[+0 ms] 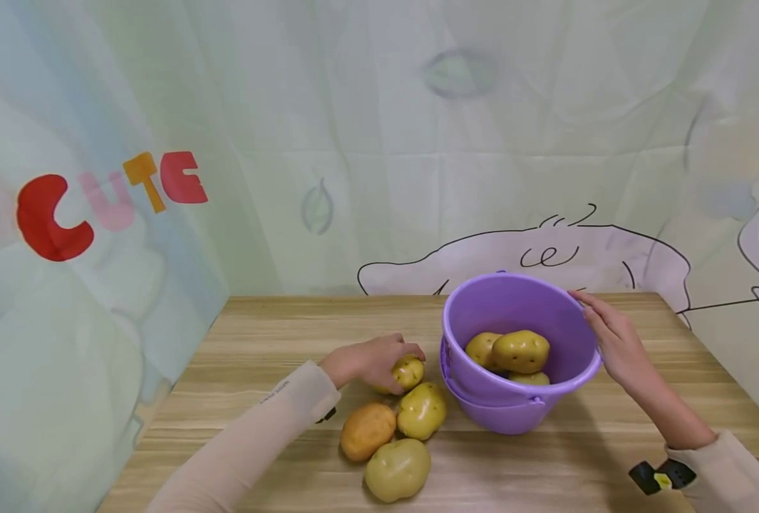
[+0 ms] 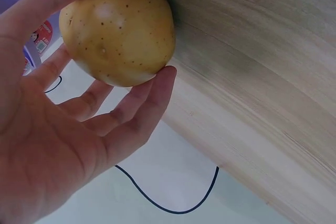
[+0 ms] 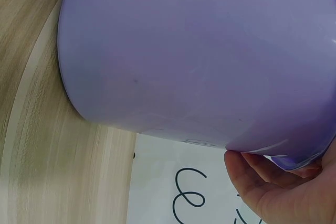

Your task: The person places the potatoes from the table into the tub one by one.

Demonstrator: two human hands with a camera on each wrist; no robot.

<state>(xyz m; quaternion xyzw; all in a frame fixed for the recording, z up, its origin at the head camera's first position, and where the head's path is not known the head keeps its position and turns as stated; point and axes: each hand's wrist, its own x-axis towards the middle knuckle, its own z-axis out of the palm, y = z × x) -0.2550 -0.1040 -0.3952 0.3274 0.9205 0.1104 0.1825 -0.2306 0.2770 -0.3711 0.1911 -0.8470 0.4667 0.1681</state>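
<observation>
My left hand [image 1: 379, 363] grips a yellow potato [image 2: 118, 32], its thumb and fingers spread round the sides close over the table. Just nearer lie a yellow potato [image 1: 422, 411], an orange-brown potato [image 1: 368, 432] and a pale potato [image 1: 397, 470]. A purple bucket [image 1: 510, 417] stands to their right, tilted toward me, with potatoes [image 1: 522, 351] inside at the bottom. Against its right rim rests my right hand [image 1: 616, 342], fingers fairly straight along the outside. In the right wrist view, fingertips touch the purple wall [image 3: 184, 56] just below the rim.
The wooden table [image 1: 276, 328] ends at a printed curtain [image 1: 328, 142] behind and at the left. The bucket's handle [image 1: 491, 399] hangs down across its near side. A black wrist strap [image 1: 663, 477] is on my right forearm.
</observation>
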